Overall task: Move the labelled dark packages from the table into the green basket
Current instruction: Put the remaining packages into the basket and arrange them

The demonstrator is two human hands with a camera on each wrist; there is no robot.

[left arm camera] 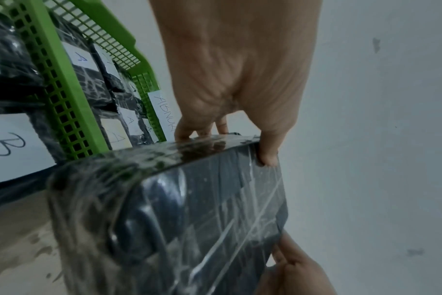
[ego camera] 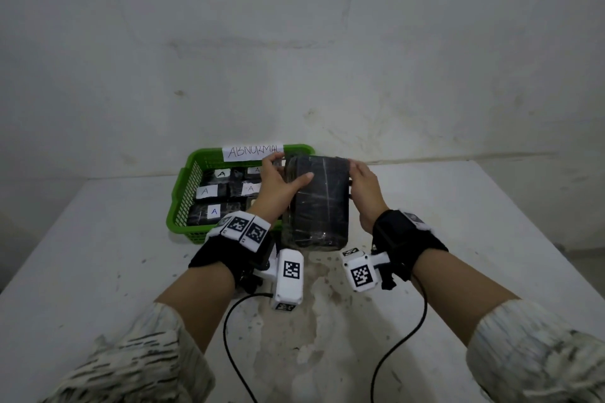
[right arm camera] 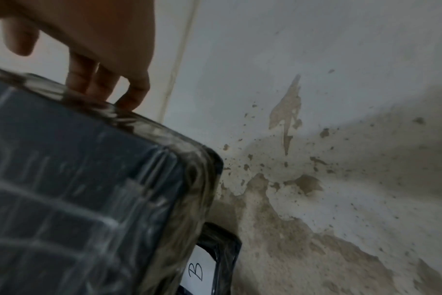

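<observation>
A large dark package (ego camera: 319, 206) wrapped in clear film is held tilted above the table, just right of the green basket (ego camera: 191, 160). My left hand (ego camera: 281, 173) grips its left side, thumb on the near face and fingers over the far edge (left arm camera: 202, 127). My right hand (ego camera: 361, 183) grips the right side, fingers curled behind the edge (right arm camera: 106, 87). The held package's (left arm camera: 202, 209) label is not visible. Several dark packages marked A (ego camera: 212, 211) lie in the basket (left arm camera: 63, 65). Another dark package marked B (right arm camera: 222, 249) lies on the table under the held package (right arm camera: 76, 189).
A paper sign reading ABNORMAL (ego camera: 253, 151) hangs on the basket's far rim. The white table (ego camera: 474, 239) has peeled, stained patches near its middle. A wall stands close behind the table. Two black cables (ego camera: 406, 337) trail from my wrists toward the near edge.
</observation>
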